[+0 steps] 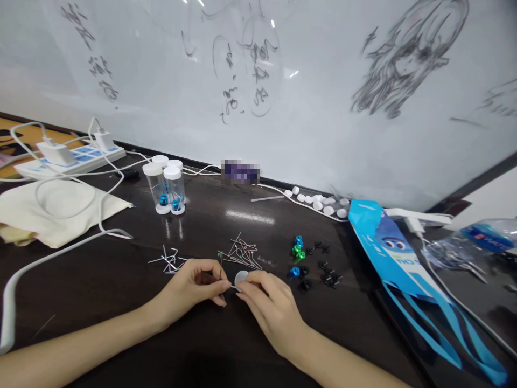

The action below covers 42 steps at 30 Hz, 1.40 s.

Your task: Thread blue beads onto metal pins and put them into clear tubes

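In the middle of the dark table, my left hand [204,283] is closed, thumb and fingers pinching a thin dark rod [221,267] that points up and has a small green tip. My right hand [272,307] is closed beside it, its fingertips at a small white round cap [241,277]. A short pale piece [234,288] bridges the gap between both sets of fingertips; which hand grips it I cannot tell. Bent silver metal pins [169,262] lie left of my left hand. Thin wires with coloured tips [242,253] are scattered just beyond my hands.
Blue, green and black small parts [298,252] lie right of my hands. Capped clear tubes [175,191] stand at the back left near a power strip [81,159] and cables. White caps [317,202] line the whiteboard's foot. A blue bag [374,231] lies right.
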Motion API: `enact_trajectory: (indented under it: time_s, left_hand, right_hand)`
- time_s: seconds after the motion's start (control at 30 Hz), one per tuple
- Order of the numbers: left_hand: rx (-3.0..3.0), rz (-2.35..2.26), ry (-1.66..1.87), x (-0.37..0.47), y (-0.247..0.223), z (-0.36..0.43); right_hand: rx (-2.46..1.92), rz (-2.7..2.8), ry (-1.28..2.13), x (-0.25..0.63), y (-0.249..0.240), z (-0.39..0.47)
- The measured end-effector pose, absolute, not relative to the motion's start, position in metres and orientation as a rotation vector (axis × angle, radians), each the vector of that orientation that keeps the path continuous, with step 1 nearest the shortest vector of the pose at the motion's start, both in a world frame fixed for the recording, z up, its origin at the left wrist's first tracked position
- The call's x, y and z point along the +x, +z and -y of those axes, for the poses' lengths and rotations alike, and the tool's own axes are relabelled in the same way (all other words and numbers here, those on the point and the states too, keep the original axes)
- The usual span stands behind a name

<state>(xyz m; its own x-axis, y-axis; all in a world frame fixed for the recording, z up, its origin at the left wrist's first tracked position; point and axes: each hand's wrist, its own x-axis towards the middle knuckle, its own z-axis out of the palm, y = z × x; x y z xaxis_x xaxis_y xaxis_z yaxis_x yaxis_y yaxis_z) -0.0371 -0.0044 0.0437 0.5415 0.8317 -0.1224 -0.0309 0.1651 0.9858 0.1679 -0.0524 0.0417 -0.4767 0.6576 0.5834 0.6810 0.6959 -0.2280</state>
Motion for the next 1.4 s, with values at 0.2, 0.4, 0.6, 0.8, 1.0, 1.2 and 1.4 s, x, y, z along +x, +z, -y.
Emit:
enact_trajectory:
  time_s: [0.2,0.4,0.6,0.8,1.0,1.2,1.4]
  left_hand:
    - [1.26,-0.794,0.713,-0.0361,0.0442,0.0042]
    - [1.257,-0.766,0.737,-0.0365,0.044,0.005]
    - [1.28,-0.716,0.748,-0.0381,0.0427,0.0068]
    - [1.217,-0.736,0.769,-0.0377,0.0433,0.0045]
    - [1.288,-0.699,0.78,-0.0387,0.0423,0.0066]
    - [1.328,-0.655,0.791,-0.0393,0.0418,0.0086]
    - [1.273,-0.661,0.792,-0.04,0.0404,0.0065]
  right_hand:
    - [-0.95,2.322,-0.205,0.171,0.0406,0.0537]
    - [-0.949,2.312,-0.171,0.1684,0.042,0.0538]
    - [-0.904,2.323,-0.158,0.1694,0.041,0.0541]
    - [-0.921,2.268,-0.135,0.1667,0.0476,0.0535]
    - [-0.896,2.241,-0.019,0.1686,0.0462,0.0534]
    - [-0.884,2.239,0.07,0.1694,0.0454,0.0546]
    - [-0.846,2.239,0.069,0.168,0.049,0.0554]
